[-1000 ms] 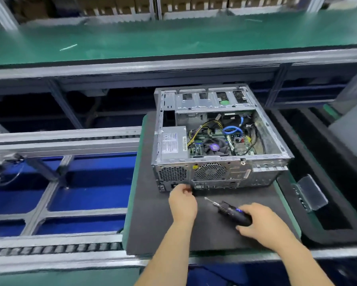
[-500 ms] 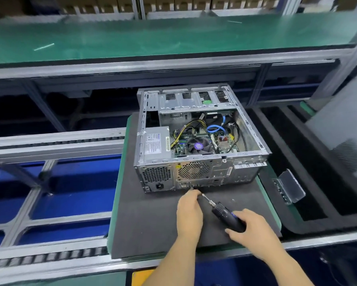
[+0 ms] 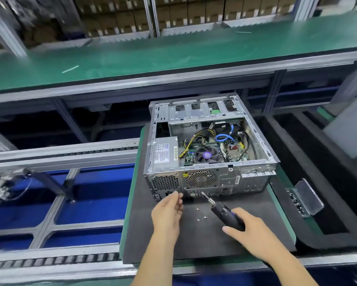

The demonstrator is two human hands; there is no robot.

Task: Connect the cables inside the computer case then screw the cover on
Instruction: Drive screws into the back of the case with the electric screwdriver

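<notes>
The open, coverless computer case (image 3: 210,178) lies on a black foam mat (image 3: 194,242) with its rear panel facing me. Inside it I see a blue cable (image 3: 223,138), yellow-black power wires (image 3: 189,149) and the CPU fan (image 3: 207,155). My right hand (image 3: 254,236) grips a black electric screwdriver (image 3: 228,216); its bit points at the ports low on the rear panel. My left hand (image 3: 168,211) hovers just left of the bit, fingertips drawn together near the rear panel. Whether they pinch anything does not show. Three small screws (image 3: 200,215) lie loose on the mat between my hands.
A metal-lidded holder (image 3: 305,197) with small parts sits in the black foam tray on the right. A grey panel (image 3: 347,129) leans at the far right edge. Conveyor rails (image 3: 59,155) run left over blue flooring, and a green bench (image 3: 173,52) spans the back.
My left hand lifted off the mat and shifted left, which uncovers the loose screws. The screwdriver bit stays near the rear panel. My head moved, so the case appears shifted in view.
</notes>
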